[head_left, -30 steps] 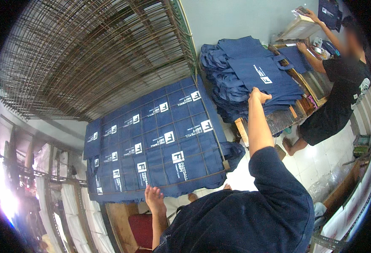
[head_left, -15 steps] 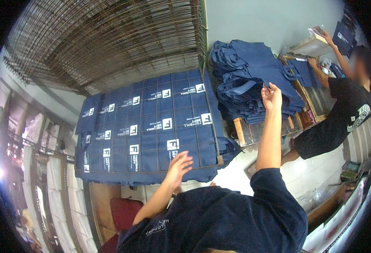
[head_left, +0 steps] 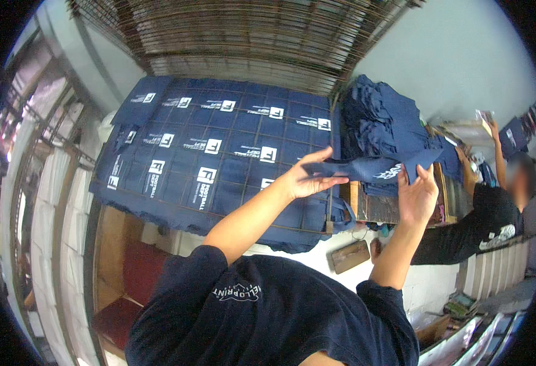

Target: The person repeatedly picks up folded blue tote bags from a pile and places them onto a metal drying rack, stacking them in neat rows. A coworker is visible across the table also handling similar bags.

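Note:
A navy fabric bag (head_left: 365, 167) with a white print stretches between my two hands, in front of the pile. My left hand (head_left: 304, 177) has its thumb and fingers around the bag's left end, where the cloth is blurred. At the other end, my right hand (head_left: 419, 194) pinches the fabric. Just behind it rises a thick pile of navy bags (head_left: 381, 113) on a wooden stand. To the left, printed navy bags (head_left: 219, 168) lie in rows under a wire grid, below and beside my left forearm.
Raised wire racks (head_left: 243, 43) hang over the rows of bags. A person in black (head_left: 493, 213) stands at the right with one arm raised. A dark red chair (head_left: 118, 311) is at lower left, and a flat brown object (head_left: 349, 256) lies on the floor.
My right hand has drawn a bag from the pile toward me. My left hand has moved up and right to its other end. The view has shifted.

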The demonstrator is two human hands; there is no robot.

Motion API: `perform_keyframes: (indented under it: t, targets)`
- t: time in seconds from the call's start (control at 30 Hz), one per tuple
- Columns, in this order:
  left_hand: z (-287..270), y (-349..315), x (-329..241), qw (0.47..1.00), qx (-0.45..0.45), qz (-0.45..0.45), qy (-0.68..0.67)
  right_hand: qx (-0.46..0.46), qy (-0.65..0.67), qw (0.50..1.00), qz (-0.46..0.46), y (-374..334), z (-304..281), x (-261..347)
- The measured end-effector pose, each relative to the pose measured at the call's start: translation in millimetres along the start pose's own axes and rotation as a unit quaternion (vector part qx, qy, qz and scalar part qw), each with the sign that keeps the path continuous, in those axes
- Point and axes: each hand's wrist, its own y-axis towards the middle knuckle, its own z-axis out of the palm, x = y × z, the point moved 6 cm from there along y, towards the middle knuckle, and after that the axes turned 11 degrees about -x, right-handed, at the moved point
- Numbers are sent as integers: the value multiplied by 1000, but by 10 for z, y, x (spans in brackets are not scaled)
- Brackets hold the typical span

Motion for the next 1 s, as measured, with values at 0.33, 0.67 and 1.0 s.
perform_keyframes:
  t: [0.33, 0.67, 1.0]
  targets:
    - [-614, -1704, -1272, 938, -129, 299, 118, 84, -100, 984, 124, -381, 1253, -1035]
    - [-1250, -3621, -2834, 817, -279, 477, 161, 261, -224, 914, 216, -621, 3138, -2685]
    - [-3174, -3997, -3933, 609, -490, 531, 326, 258, -341, 855, 293, -448, 3329, -5212]
